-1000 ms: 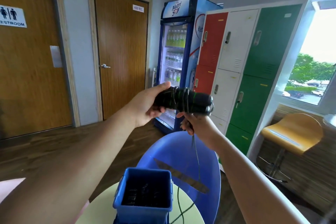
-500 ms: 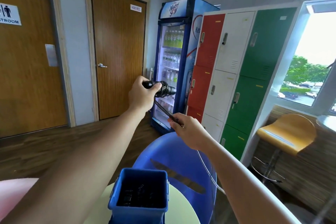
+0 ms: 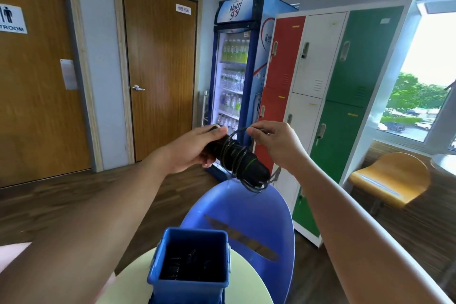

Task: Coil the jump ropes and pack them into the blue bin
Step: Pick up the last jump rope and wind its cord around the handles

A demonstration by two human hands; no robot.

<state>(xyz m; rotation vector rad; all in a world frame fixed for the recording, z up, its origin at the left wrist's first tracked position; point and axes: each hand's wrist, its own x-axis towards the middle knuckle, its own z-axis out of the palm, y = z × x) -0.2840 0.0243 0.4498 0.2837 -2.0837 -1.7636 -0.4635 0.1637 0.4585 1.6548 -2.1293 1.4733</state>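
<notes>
l hand grips handles, r hand pinches cord.

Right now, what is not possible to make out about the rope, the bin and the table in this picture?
- Inside the blue bin: too dark in the head view; black things lie there, but their number is unclear.
- One end of the jump rope: covered by the left hand.
- Its free end: lost in the pinch of the right hand.
- The table: cut off by the bottom edge.
</notes>
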